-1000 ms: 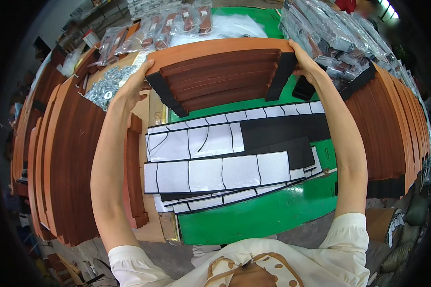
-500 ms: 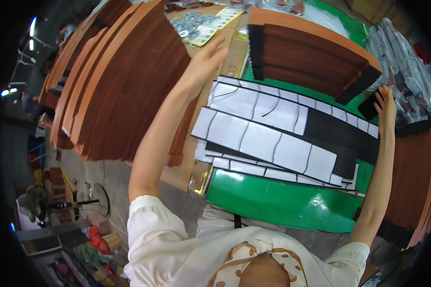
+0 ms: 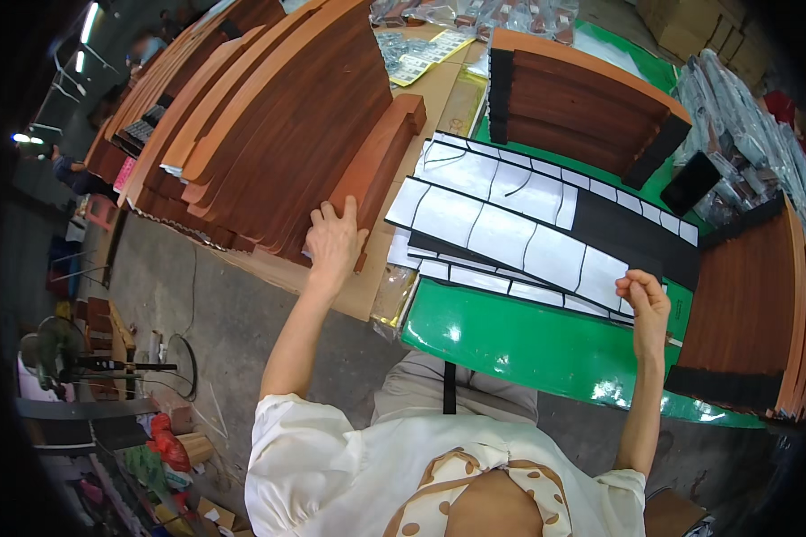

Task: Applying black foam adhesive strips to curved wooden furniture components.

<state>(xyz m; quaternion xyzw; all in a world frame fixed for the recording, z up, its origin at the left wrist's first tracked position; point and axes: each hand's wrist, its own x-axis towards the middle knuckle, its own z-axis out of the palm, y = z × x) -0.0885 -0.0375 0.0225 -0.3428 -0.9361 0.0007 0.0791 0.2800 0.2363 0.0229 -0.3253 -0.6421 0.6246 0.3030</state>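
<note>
My left hand [image 3: 333, 240] rests on the near end of a narrow reddish-brown wooden board [image 3: 372, 161], its fingers apart and bent over the wood. That board lies beside a large stack of curved brown boards [image 3: 287, 134]. My right hand [image 3: 645, 298] is closed, fingertips drawn together, at the right end of a white strip [image 3: 510, 237] with black edges and dark cross lines. The hand covers the strip's end, so whether it pinches anything does not show. Under this strip lie more white strips and a black sheet [image 3: 613, 228].
The strips lie on a glossy green tabletop [image 3: 510, 336]. A black phone [image 3: 690, 183] lies beyond my right hand, near plastic-wrapped parts [image 3: 743, 134]. Brown boards with black ends stand at the back [image 3: 582, 98] and at the right [image 3: 748, 304]. Small metal hardware [image 3: 403, 52] lies far left.
My left hand has come nearer, from beside the metal hardware onto the narrow board. My right hand has left the phone and moved nearer and left to the strip's end. The view has shifted.
</note>
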